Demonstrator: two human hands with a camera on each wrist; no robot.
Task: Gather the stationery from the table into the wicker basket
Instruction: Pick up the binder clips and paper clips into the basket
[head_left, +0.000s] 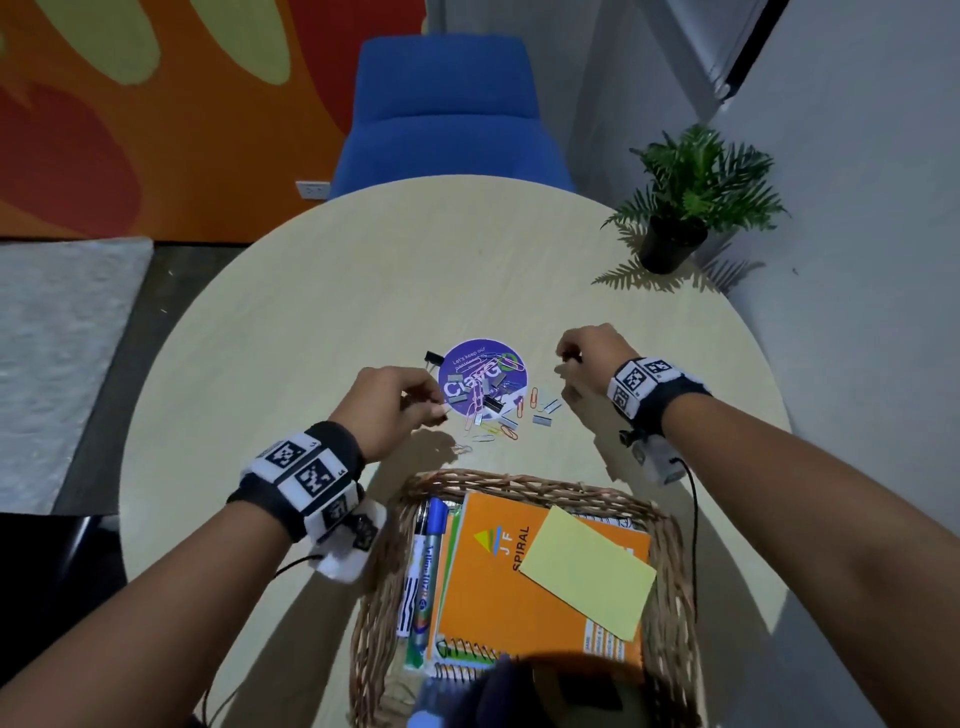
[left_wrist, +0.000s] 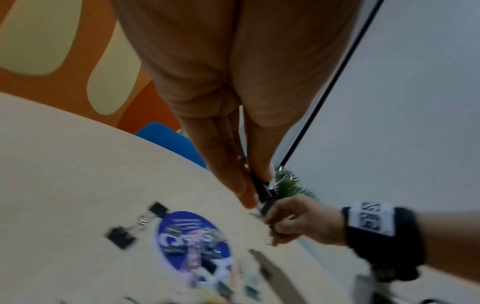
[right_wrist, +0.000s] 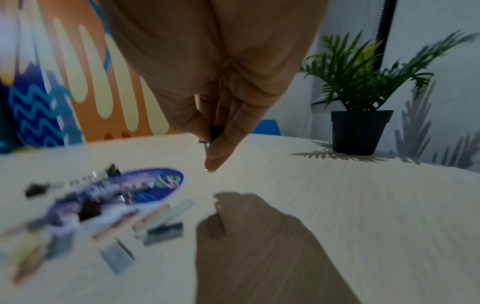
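Note:
My left hand (head_left: 436, 408) hovers at the left rim of a round purple sticker (head_left: 480, 374) and pinches a black binder clip (left_wrist: 262, 190) between thumb and fingers. To the sticker's right, my right hand (head_left: 569, 370) is raised with curled fingers around a small black clip (right_wrist: 215, 131). Paper clips (head_left: 506, 428), staple strips (head_left: 543, 420) and black binder clips (head_left: 434, 358) lie scattered on and around the sticker. The wicker basket (head_left: 670, 540) stands nearest me and holds an orange spiral notebook (head_left: 498, 582), a yellow sticky pad (head_left: 587, 569) and markers (head_left: 428, 561).
A potted plant (head_left: 675, 244) stands at the round table's (head_left: 322, 291) far right edge. A blue chair (head_left: 447, 114) sits behind the table. A dark object (head_left: 571, 691) covers the basket's near end.

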